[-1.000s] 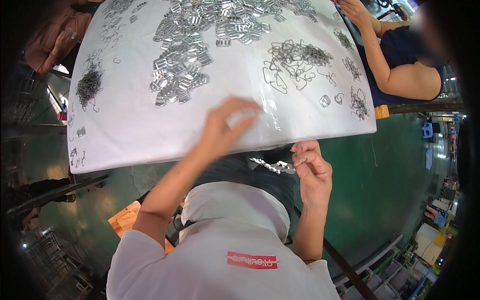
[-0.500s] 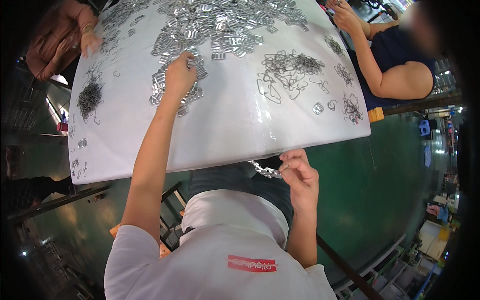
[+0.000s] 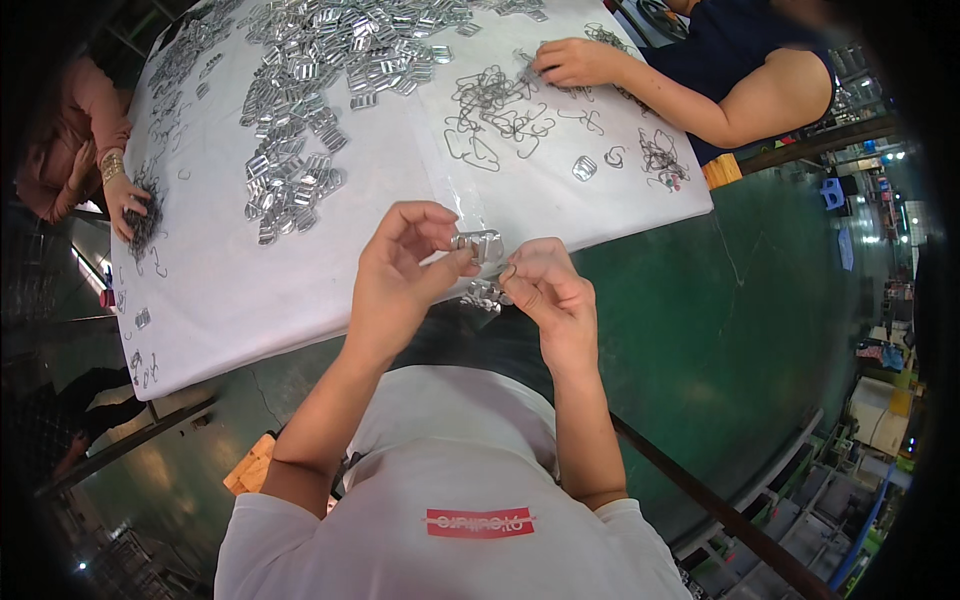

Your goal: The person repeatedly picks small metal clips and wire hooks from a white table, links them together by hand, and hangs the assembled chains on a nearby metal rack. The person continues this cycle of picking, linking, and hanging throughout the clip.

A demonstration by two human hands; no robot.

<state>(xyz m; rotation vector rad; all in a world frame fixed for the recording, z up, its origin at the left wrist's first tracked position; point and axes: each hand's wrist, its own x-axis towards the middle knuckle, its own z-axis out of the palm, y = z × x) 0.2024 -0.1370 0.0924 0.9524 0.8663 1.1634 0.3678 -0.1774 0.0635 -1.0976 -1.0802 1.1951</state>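
By the table [image 3: 255, 312], the left hand [image 3: 398, 268] pinches a silver buckle [image 3: 487, 246]; the right hand [image 3: 556, 294], just beside, holds linked metal pieces [image 3: 483, 297].

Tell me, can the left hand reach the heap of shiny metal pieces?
Probably yes: bare white tabletop lies between the left hand and the heap, though that hand grips one metal piece.

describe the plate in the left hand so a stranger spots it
Find the white table, then its near edge. There the left hand pinches a shiny slotted plate. Unlike the piled plates, it is held; the pieces below it are at the right hand.
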